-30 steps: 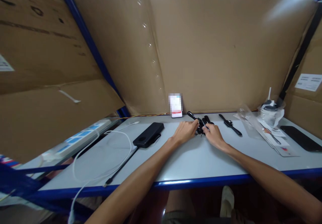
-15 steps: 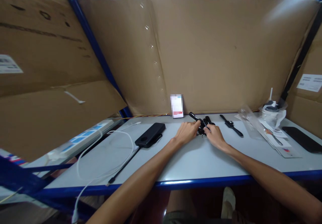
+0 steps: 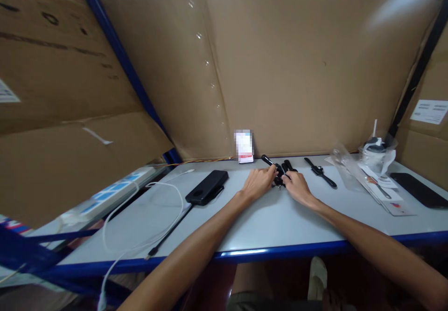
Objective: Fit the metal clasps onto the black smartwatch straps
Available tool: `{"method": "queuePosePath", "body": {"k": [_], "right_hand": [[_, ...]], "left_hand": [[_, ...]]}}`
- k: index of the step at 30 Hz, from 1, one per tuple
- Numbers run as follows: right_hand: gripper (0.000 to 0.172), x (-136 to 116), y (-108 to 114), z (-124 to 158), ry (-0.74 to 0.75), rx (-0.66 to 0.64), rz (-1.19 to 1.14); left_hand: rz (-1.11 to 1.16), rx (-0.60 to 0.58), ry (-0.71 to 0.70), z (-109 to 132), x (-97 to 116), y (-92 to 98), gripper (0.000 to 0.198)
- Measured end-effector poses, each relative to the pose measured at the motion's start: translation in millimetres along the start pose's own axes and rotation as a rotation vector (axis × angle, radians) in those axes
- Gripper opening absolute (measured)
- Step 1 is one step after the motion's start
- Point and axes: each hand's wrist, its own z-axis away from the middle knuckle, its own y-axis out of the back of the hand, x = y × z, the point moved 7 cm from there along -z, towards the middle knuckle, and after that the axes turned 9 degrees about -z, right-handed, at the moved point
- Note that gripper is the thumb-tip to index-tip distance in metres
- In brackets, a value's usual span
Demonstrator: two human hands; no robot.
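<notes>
Against 0.5 s ago, your camera view has shifted slightly; your hands have kept their place on the bench (image 3: 266, 229). Your left hand (image 3: 259, 183) and right hand (image 3: 297, 188) are pinched narrow on the black tools (image 3: 268, 160), bunched at the bench's rear middle, below the phone (image 3: 244, 148)'s right side. At right, a clear plastic container (image 3: 375, 159) holds a dark-topped item; contents are otherwise unclear. The bunched tools look glossy, with slim handles and shiny metal bits; your fingers hide their middles.
</notes>
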Motion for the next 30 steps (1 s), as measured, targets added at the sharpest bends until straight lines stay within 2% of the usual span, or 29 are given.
{"method": "queuePosePath", "body": {"k": [7, 11, 14, 18, 21, 25, 27, 30], "right_hand": [[0.027, 0.1, 0.4, -3.9, -0.031, -0.076, -0.063], [0.027, 3.7, 0.5, -5.9, -0.055, -0.087, -0.073], [0.028, 3.9, -0.4, -4.8, -0.032, -0.065, 0.023], [0.029, -1.9, -1.1, 1.2, 0.039, -0.040, 0.218], [0.030, -6.1, -2.1, 6.4, 0.067, -0.060, 0.320], [0.033, -11.6, 0.5, 11.2, 0.108, -0.059, 0.423], [0.035, -13.3, 2.5, 11.8, 0.133, -0.043, 0.458], [0.034, -11.1, 3.6, 8.9, 0.126, -0.036, 0.441]], "left_hand": [[-0.011, -0.010, -0.001, -1.2, -0.7, -1.2, 0.030], [0.058, -0.010, -0.006, -0.7, -0.9, -6.5, 0.027], [0.237, 0.054, 0.092, -2.6, -6.2, -10.4, 0.028], [0.648, 0.131, 0.220, -6.9, -11.2, -19.2, 0.034], [0.959, 0.054, 0.254, -9.1, -7.9, -28.2, 0.031], [1.288, -0.205, 0.365, -5.9, -3.8, -43.4, 0.026], [1.282, -0.271, 0.385, -5.2, -6.5, -46.7, 0.026], [1.028, -0.250, 0.377, -6.6, -18.9, -45.9, 0.027]]}}
